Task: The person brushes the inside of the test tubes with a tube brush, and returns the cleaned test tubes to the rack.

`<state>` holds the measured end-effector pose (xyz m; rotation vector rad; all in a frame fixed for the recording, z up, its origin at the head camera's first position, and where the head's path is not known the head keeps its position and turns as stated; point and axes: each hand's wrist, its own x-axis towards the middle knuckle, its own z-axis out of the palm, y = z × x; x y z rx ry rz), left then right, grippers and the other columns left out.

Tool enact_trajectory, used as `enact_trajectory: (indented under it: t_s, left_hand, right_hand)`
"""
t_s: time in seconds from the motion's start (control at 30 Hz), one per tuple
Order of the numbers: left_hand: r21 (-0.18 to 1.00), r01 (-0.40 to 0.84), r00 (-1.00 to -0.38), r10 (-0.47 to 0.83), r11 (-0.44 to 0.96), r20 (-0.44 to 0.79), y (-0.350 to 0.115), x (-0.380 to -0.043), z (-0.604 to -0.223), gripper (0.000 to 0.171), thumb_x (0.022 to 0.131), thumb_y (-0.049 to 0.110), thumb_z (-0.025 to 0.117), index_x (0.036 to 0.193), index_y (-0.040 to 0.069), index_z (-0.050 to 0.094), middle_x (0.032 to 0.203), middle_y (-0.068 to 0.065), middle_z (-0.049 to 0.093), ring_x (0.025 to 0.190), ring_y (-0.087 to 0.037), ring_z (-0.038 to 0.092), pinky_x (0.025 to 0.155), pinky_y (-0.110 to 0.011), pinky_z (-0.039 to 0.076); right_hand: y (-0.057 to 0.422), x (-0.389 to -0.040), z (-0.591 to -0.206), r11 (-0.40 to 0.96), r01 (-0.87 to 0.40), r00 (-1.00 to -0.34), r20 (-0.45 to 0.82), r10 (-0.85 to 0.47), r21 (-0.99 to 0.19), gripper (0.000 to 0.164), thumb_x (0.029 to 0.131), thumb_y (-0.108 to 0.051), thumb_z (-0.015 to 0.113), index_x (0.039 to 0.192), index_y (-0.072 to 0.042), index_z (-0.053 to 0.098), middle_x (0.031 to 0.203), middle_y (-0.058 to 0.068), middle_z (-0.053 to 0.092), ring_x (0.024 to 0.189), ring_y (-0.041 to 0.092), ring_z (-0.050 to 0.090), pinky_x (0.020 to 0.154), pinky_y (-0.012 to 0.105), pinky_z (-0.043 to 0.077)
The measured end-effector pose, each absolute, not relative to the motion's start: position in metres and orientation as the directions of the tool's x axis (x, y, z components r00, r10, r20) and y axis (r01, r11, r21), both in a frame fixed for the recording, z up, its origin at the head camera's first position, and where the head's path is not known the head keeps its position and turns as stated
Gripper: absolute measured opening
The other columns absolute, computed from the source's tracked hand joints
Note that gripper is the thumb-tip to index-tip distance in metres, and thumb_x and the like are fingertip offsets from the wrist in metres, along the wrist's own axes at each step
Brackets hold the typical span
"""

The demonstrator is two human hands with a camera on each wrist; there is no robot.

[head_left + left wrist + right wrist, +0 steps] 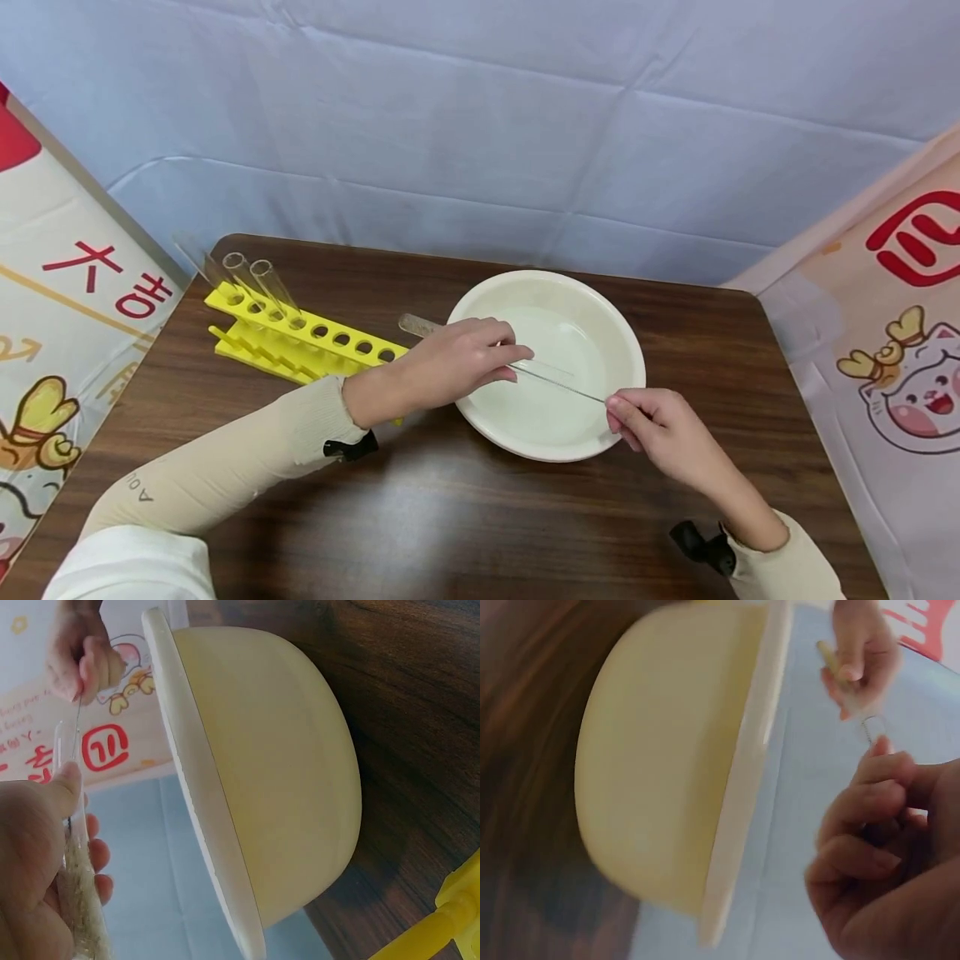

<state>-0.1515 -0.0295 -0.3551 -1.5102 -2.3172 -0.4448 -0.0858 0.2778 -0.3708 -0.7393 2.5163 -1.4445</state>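
Observation:
Over the white basin (633,367), the left hand (465,354) grips a clear glass test tube (66,739) with its fingers curled round it. Pale bristles of a test tube brush (86,900) fill the tube's closed end, which sticks out past the hand's left side. A thin twisted wire handle (562,385) runs from the tube's mouth to the right hand (663,429). There, thumb and fingertips pinch the wire's end above the basin's right rim. The left hand hides the middle of the tube in the head view.
A yellow test tube rack (315,354) stands left of the basin, partly behind the left forearm. Clear test tubes (272,283) lean in its left holes. The dark wooden table (450,517) meets a pale blue cloth (450,125) at the back; printed panels flank both sides.

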Motion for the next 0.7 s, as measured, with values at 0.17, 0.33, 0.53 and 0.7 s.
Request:
enact_trajectory:
  t_s: [0.17,0.33,0.53,0.7]
  left_hand:
    - [0.061,0.924,-0.365,0.820,0.378,0.442,-0.029,-0.152,-0.356,0.024,0.097,0.025,0.073,0.115,0.010,0.073,0.097,-0.001,0.063,0.085,-0.015,0.062,0.081,-0.023,0.052]
    - [0.064,0.915,-0.386,0.822,0.398,0.418,-0.030,-0.153,-0.356,0.025,0.097,0.023,0.073,0.116,0.007,0.072,0.099,-0.002,0.064,0.086,-0.015,0.062,0.081,-0.022,0.052]
    - [0.096,0.904,-0.418,0.816,0.416,0.400,-0.030,-0.153,-0.352,0.027,0.099,0.026,0.070,0.119,0.007,0.071,0.101,-0.002,0.065,0.091,-0.014,0.062,0.083,-0.021,0.053]
    - [0.105,0.908,-0.413,0.825,0.406,0.385,-0.030,-0.152,-0.354,0.027,0.100,0.026,0.069,0.119,0.007,0.071,0.101,-0.001,0.065,0.093,-0.014,0.063,0.085,-0.023,0.053]
  right_hand:
    - [0.280,-0.089,-0.370,0.282,-0.138,-0.857,-0.028,-0.515,-0.949,0.043,0.110,-0.009,0.041,0.068,-0.004,0.048,0.054,0.007,0.035,0.045,0.022,0.031,0.041,0.031,0.028]
    - [0.276,-0.086,-0.380,0.573,-0.510,-0.858,0.327,-0.397,-0.641,0.025,0.107,-0.024,0.056,0.088,-0.013,0.067,0.065,-0.010,0.053,0.051,0.005,0.043,0.047,0.021,0.039]
    - [0.274,-0.093,-0.380,0.709,-0.702,-0.509,0.745,-0.431,-0.070,0.041,0.107,-0.036,0.054,0.098,-0.002,0.074,0.065,0.000,0.060,0.046,0.010,0.044,0.040,0.025,0.035]
    - [0.270,-0.096,-0.371,0.683,-0.714,-0.244,0.860,-0.449,0.154,0.034,0.106,-0.024,0.058,0.088,0.000,0.076,0.063,0.008,0.061,0.043,0.022,0.047,0.037,0.033,0.032]
